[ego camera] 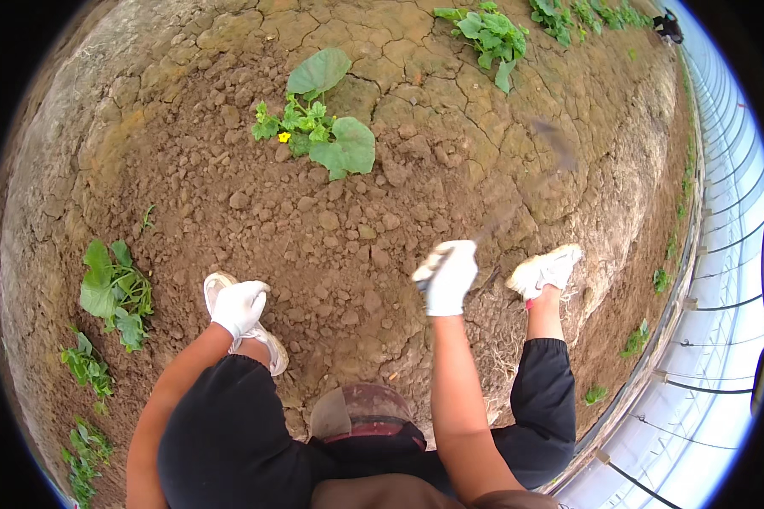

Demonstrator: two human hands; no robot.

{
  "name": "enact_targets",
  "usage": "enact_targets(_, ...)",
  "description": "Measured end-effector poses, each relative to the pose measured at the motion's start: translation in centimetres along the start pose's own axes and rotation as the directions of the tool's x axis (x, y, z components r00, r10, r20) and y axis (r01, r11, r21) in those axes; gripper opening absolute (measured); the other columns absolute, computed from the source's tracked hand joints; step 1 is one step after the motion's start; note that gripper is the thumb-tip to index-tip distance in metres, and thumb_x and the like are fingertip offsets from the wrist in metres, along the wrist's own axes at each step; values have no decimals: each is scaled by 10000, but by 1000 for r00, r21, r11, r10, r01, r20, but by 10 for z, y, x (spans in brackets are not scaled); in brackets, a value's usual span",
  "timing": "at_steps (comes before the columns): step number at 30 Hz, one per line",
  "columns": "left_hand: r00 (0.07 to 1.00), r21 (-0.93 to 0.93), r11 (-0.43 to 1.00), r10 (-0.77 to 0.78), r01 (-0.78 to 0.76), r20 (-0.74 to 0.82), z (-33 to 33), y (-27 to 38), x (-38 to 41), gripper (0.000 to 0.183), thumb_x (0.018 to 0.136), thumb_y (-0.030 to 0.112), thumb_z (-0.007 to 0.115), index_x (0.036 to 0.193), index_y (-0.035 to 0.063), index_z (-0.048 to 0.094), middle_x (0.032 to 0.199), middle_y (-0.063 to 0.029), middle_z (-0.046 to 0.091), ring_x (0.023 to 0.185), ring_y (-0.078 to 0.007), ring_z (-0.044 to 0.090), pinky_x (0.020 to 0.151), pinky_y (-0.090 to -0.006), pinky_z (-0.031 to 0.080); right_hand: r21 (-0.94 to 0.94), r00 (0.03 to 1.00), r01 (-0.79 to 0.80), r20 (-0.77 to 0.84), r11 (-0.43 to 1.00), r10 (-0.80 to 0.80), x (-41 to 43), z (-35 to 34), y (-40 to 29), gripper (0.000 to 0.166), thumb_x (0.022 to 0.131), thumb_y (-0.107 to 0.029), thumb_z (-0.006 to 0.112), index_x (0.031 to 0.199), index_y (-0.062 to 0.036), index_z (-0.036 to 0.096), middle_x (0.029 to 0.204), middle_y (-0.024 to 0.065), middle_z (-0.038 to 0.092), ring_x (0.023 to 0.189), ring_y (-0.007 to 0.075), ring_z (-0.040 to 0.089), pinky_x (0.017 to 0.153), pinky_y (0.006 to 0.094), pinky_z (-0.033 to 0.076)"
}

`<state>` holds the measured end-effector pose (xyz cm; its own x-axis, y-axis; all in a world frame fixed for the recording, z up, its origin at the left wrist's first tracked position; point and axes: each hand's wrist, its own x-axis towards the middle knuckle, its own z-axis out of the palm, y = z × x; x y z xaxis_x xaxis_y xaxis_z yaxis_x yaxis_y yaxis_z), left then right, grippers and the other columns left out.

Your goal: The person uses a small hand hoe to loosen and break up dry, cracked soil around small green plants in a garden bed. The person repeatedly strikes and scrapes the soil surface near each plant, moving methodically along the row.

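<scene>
My right hand, in a white glove, is closed around the handle of a hand tool. The tool's blurred, dark head hangs over cracked soil at the upper right; its exact kind cannot be told. My left hand, gloved in white with curled fingers, rests by my left shoe, with nothing visible in it. Ahead of both hands stands a leafy vine plant with a yellow flower, and loose, crumbled soil lies around it.
More vine plants grow at the left and at the top. A plastic-film greenhouse wall curves along the right. My right shoe is on the soil. A round seat-like object is between my legs. A dark figure is far off.
</scene>
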<state>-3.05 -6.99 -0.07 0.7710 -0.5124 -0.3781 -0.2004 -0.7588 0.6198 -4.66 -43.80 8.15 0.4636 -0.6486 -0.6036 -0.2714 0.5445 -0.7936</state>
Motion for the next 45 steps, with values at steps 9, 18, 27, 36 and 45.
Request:
enact_targets(9, 999, -1, 1000, 12, -12, -33, -1, -9, -5, 186, 881, 195, 554, 968, 101, 690, 914, -118, 699, 861, -315, 667, 786, -388, 526, -59, 983, -139, 114, 989, 145, -19, 7, 5, 554, 1008, -549, 332, 686, -120, 475, 470, -4, 422, 312, 142, 386, 287, 300, 357)
enact_targets(18, 999, 0, 1000, 7, -6, -35, 3, -6, -10, 188, 881, 209, 554, 969, 109, 686, 907, -113, 697, 853, -312, 665, 771, -393, 525, -335, 832, -532, -36, 778, 553, -75, -38, 86, 531, 992, -513, 422, 665, -102, 499, 441, 10, 395, 304, 160, 372, 299, 327, 335)
enact_targets(27, 1000, 6, 1000, 27, -27, -14, 1, -6, -4, 209, 890, 206, 526, 972, 100, 687, 914, -115, 697, 860, -310, 664, 779, -404, 524, -390, 1000, 28, 3, 920, -29, 102, 40, 22, 506, 1019, -471, 383, 724, -76, 500, 519, 16, 453, 393, 157, 413, 371, 317, 384)
enact_targets(36, 1000, 26, 1000, -12, 12, 8, -5, -6, -3, 191, 879, 191, 540, 962, 97, 684, 897, -116, 695, 855, -314, 663, 778, -400, 524, -395, 940, -321, -20, 861, 341, 57, 42, 48, 500, 998, -492, 409, 701, -94, 470, 488, 35, 408, 351, 191, 413, 324, 353, 377)
enact_targets(45, 1000, 12, 1000, 6, -5, -12, -2, -7, -2, 207, 890, 215, 527, 972, 107, 683, 898, -128, 692, 851, -325, 660, 761, -417, 520, 13, 984, 44, 170, 999, -45, 5, 38, -33, 495, 1022, -488, 342, 771, -93, 504, 514, 28, 433, 344, 158, 416, 298, 324, 381)
